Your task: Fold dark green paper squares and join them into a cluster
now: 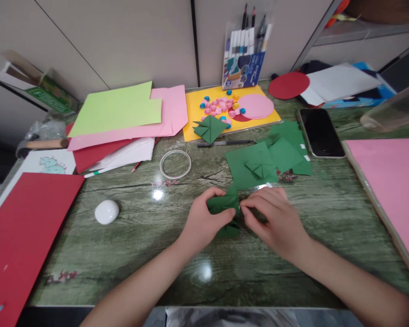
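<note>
My left hand grips a folded piece of green paper just above the table, thumb in front and fingers behind. Close by on the right, my right hand is closed in a pinch at the paper's right edge; whatever is between its fingertips is too small to make out. Beyond my hands lie flat green paper sheets with a small folded green piece on top. A pleated green paper leaf shape rests farther back, by a dark pen.
A tape roll and a white rounded object lie left. Behind are yellow card with pink paper balls, a marker box and coloured sheets. A phone and pink pad are right; red card is left.
</note>
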`<move>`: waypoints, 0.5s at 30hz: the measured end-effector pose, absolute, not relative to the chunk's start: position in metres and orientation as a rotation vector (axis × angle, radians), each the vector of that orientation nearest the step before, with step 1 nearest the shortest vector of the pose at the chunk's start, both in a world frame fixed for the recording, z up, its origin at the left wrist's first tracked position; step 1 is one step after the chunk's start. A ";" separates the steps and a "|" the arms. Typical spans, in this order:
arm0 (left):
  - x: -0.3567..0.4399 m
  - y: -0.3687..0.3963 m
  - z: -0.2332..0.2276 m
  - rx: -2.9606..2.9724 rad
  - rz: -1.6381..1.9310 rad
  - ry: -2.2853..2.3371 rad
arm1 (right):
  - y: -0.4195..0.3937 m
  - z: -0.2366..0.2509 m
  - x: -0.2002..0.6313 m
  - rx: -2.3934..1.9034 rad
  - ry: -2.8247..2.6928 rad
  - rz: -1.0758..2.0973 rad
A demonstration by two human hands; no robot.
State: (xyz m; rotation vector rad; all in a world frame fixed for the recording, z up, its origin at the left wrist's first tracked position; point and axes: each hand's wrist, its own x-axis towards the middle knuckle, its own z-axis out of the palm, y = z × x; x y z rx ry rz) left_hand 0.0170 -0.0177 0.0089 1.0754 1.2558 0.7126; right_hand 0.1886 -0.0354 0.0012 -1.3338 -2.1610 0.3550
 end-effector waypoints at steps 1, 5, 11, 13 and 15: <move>0.017 -0.018 0.009 1.076 0.713 1.261 | -0.035 0.002 0.189 -1.333 -2.160 0.365; 0.017 -0.017 0.010 1.106 0.712 1.283 | -0.035 0.002 0.189 -1.324 -2.169 0.375; 0.017 -0.016 0.015 1.152 0.705 1.306 | -0.035 0.000 0.189 -1.308 -2.197 0.330; 0.018 -0.016 0.015 1.162 0.700 1.308 | -0.035 0.000 0.189 -1.306 -2.198 0.317; 0.018 -0.016 0.014 1.147 0.694 1.303 | -0.035 0.000 0.189 -1.308 -2.196 0.312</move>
